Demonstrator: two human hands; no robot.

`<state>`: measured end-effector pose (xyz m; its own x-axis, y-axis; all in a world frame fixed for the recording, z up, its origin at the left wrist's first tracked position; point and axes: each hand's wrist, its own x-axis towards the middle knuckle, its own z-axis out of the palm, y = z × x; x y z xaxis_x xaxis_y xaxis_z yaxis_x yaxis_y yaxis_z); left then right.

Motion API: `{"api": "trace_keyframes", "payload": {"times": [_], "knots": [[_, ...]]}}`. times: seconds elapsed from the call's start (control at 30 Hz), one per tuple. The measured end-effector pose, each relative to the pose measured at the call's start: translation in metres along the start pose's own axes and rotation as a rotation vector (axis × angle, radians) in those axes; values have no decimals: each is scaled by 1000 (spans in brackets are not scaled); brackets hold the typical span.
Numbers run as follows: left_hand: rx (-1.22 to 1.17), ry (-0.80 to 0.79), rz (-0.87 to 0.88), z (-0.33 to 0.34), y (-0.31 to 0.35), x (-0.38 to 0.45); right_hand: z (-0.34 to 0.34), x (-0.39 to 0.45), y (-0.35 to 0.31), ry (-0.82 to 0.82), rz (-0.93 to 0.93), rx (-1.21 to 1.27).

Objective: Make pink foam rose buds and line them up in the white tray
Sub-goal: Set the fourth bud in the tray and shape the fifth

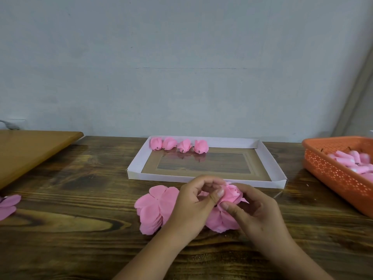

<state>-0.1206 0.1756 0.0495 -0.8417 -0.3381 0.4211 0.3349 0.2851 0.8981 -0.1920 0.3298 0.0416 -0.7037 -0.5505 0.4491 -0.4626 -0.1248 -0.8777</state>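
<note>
Pink foam petal stack [156,209] on wooden table [70,199], just left of hands. Left hand [193,205] pinches half-formed rose bud [231,194]; right hand [256,211] curls round its other side. Step in hand, by judgement: wrapping petal round bud. Four finished buds [179,146] line back wall of white tray [270,158]. Orange basket [331,172] far right holds pink cores. Next: close bud, set beside fourth.
</note>
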Motion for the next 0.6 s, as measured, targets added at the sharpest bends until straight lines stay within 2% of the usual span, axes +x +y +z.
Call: {"api": "trace_keyframes", "payload": {"times": [0.17, 0.33, 0.47, 0.6], "knots": [[-51, 36, -52, 1, 0, 1, 0, 0, -1, -21, -5, -19], [-125, -36, -199, 2, 3, 0, 1, 1, -4, 14, -5, 71], [-328, -88, -370, 1, 4, 1, 0, 3, -5, 16, 14, 83], [-435, -128, -428, 0, 5, 1, -1, 4, -7, 3, 8, 65]]}}
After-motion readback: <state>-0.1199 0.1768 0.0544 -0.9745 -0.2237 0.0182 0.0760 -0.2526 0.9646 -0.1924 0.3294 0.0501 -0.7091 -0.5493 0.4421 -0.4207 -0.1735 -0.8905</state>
